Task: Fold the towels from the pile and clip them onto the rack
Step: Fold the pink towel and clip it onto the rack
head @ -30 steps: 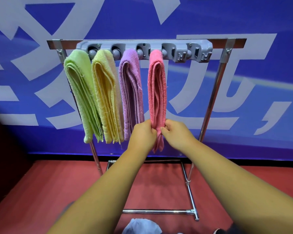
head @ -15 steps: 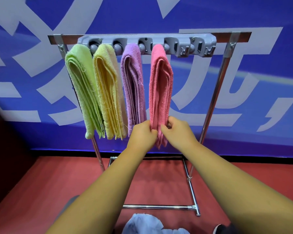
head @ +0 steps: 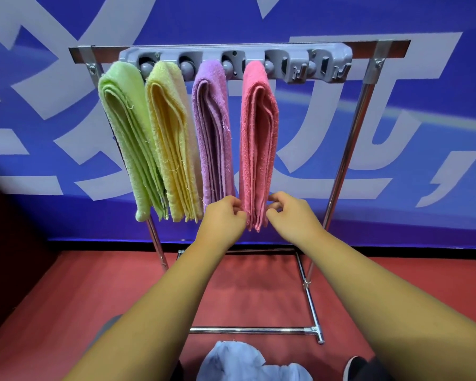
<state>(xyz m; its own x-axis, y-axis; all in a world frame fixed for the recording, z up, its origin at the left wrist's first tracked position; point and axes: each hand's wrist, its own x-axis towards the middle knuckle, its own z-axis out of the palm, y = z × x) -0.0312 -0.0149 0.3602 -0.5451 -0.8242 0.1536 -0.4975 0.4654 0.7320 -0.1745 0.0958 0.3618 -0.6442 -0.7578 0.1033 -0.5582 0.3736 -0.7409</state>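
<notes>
On the rack [head: 366, 49], the pink towel [head: 259, 133] hangs fourth, left hand [head: 223, 218] and right hand [head: 291, 215] pinching it; one clip [head: 329, 67] seems free.

Single head-worn wide-angle view: faces forward, tilted down, near rack [head: 390, 49]; blue wall [head: 423, 105] behind.

purple towel [head: 212, 127] crowds left, rack [head: 379, 49] free right

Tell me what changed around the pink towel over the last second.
Both hands slid apart: the left hand to the left edge of the pink towel, the right hand to its right edge, so its lower end shows between them. Whether they still pinch it is unclear. The green towel, yellow towel and purple towel stayed clipped on the rack.
</notes>
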